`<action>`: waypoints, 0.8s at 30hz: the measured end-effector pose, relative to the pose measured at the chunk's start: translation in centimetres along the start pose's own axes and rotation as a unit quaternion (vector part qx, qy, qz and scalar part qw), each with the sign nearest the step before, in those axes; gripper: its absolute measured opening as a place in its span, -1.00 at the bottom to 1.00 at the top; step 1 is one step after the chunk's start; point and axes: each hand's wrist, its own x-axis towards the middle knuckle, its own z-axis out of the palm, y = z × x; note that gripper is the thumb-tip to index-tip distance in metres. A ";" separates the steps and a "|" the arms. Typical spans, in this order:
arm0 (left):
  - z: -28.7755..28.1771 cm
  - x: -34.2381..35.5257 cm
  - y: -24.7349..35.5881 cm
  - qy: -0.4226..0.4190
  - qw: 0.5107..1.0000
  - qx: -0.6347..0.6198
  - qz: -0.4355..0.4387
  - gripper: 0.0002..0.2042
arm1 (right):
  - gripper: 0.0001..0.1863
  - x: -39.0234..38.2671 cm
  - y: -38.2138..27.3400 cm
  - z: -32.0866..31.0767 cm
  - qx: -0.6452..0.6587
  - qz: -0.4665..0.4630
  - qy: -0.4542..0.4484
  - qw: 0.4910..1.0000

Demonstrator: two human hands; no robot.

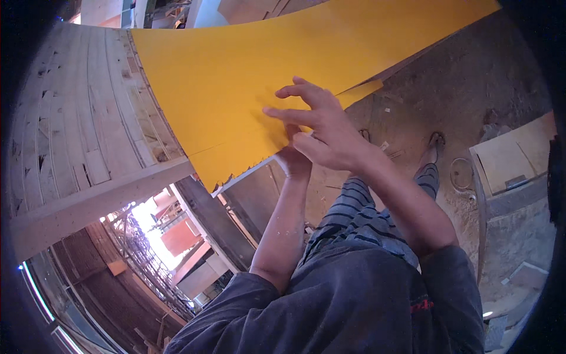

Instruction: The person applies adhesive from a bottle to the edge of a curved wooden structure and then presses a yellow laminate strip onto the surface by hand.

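Observation:
A large yellow sheet (218, 76) lies spread before me, its near edge ragged and chipped with a pale layer showing under it. Above that edge is my right hand (330, 121), its fingers apart and nothing in them. My left hand (293, 160) is at the same edge, just below the right one. Most of its fingers are hidden by the right hand, so I cannot make out what they hold. To the right of my hands a narrow yellow strip (364, 90) juts out from the sheet's edge.
A slatted wooden surface (82, 112) stretches along the left, beside the sheet. At the right stands a wooden piece (513, 156) with a pale top. A wire ring (461, 173) lies on the dusty floor (471, 76). Boards (200, 274) lean at the lower left.

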 end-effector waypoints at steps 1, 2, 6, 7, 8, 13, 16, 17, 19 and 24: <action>0.0 -0.5 0.0 -0.001 1.000 -0.001 -0.002 -0.64 | -0.34 -0.1 -0.6 -0.3 -0.029 -0.037 0.014 0.999; 0.0 -1.1 0.0 -0.003 1.000 -0.004 -0.005 -0.64 | -0.28 -0.2 -1.2 -0.3 -0.057 -0.074 0.028 0.995; -0.5 -3.4 0.2 -0.010 1.000 -0.005 -0.010 -0.64 | -0.25 -1.3 -4.3 1.5 -0.066 -0.083 0.012 0.994; -0.5 -3.5 0.3 -0.011 1.000 -0.003 -0.010 -0.64 | -0.25 -1.3 -4.0 1.6 -0.064 -0.083 0.010 0.994; -0.2 -2.9 0.3 -0.008 1.000 -0.004 -0.007 -0.64 | -0.27 -1.4 -3.4 1.9 -0.074 -0.067 0.019 0.995; 0.2 -0.7 0.2 0.006 1.000 0.012 0.002 -0.63 | -0.38 -1.3 -1.6 2.0 -0.108 -0.033 0.029 0.993; 0.0 0.0 0.4 0.021 0.999 0.032 0.007 -0.63 | -0.44 -1.1 -0.6 1.3 -0.124 -0.023 0.023 0.992; -0.1 0.0 0.4 0.027 0.999 0.036 0.008 -0.63 | -0.43 -1.1 0.2 0.7 -0.124 -0.006 0.006 0.992; -0.2 0.0 0.6 0.037 0.998 0.053 0.016 -0.63 | -0.43 -1.3 3.2 -0.9 -0.126 0.011 -0.009 0.992; 0.0 0.2 0.3 0.040 0.995 0.079 0.043 -0.66 | -0.38 -4.6 10.4 -1.5 -0.237 0.087 -0.008 0.968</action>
